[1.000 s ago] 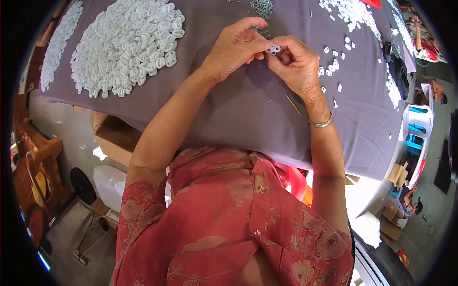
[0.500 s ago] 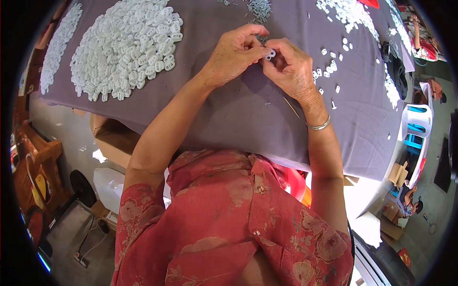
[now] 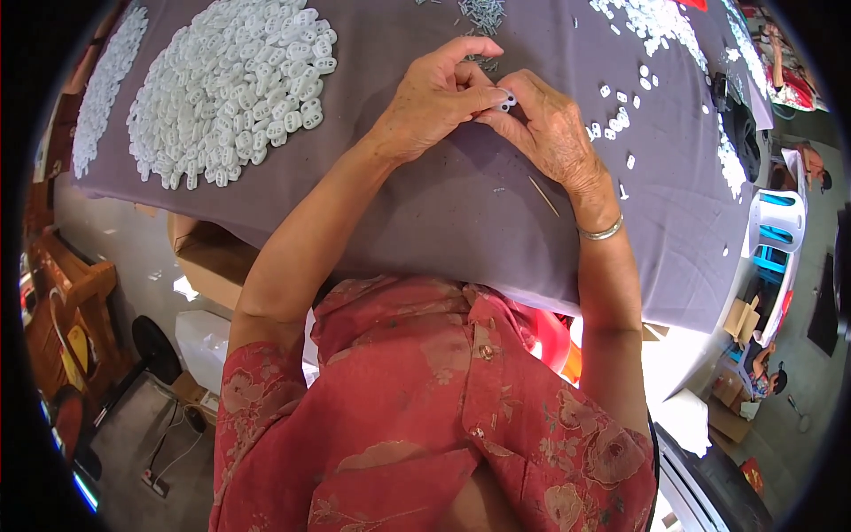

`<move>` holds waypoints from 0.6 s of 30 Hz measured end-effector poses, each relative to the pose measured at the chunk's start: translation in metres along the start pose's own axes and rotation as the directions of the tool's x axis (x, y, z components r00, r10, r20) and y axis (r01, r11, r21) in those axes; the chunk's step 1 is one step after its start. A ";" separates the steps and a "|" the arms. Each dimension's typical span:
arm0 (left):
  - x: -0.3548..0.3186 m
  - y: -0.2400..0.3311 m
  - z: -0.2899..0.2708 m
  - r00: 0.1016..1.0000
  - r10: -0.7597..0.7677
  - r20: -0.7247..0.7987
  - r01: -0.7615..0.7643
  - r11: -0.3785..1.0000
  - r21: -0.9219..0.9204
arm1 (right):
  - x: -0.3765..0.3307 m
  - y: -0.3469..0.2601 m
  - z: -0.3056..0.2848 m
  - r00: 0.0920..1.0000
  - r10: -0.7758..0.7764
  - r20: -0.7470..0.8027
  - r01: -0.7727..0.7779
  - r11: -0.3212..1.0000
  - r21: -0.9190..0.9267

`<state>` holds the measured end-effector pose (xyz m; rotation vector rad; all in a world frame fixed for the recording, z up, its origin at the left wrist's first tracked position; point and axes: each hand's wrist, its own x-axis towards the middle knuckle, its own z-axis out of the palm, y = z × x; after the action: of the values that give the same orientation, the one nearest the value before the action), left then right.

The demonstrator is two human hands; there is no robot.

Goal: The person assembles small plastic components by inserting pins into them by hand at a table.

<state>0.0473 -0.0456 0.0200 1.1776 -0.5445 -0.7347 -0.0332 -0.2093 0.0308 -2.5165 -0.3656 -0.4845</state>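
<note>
Above the far middle of the table, my two hands meet at a small white plastic piece (image 3: 507, 101) with dark round holes. My left hand (image 3: 434, 99) pinches it from the left between thumb and fingers. From the right, my right hand (image 3: 551, 129) closes thumb and forefinger on the same piece, its other fingers partly hidden. A big heap of similar white pieces (image 3: 235, 89) lies left of my hands. Just beyond my fingers is a pile of small grey metal pins or screws (image 3: 483, 15). Several loose white pieces (image 3: 612, 124) are scattered to the right.
A thin wooden stick (image 3: 543, 196) lies on the grey tablecloth (image 3: 425, 222) near my right wrist. More white parts (image 3: 651, 22) spread at the far right, another heap (image 3: 111, 84) at the far left. A cardboard box (image 3: 208, 262) stands below the table's left edge. Other people (image 3: 764, 368) appear at right.
My right hand's fingers have straightened somewhat, and its wrist has shifted slightly right. The left hand keeps its pinch on the white piece.
</note>
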 end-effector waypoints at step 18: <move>-0.002 0.002 0.005 0.991 -0.093 0.100 0.114 0.968 -0.225 | -0.005 -0.002 0.004 0.997 -0.063 -0.045 0.062 0.998 -0.018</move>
<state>0.0427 -0.0465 0.0236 0.9658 -0.4596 -0.9185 -0.0376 -0.2060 0.0270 -2.5118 -0.4252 -0.5712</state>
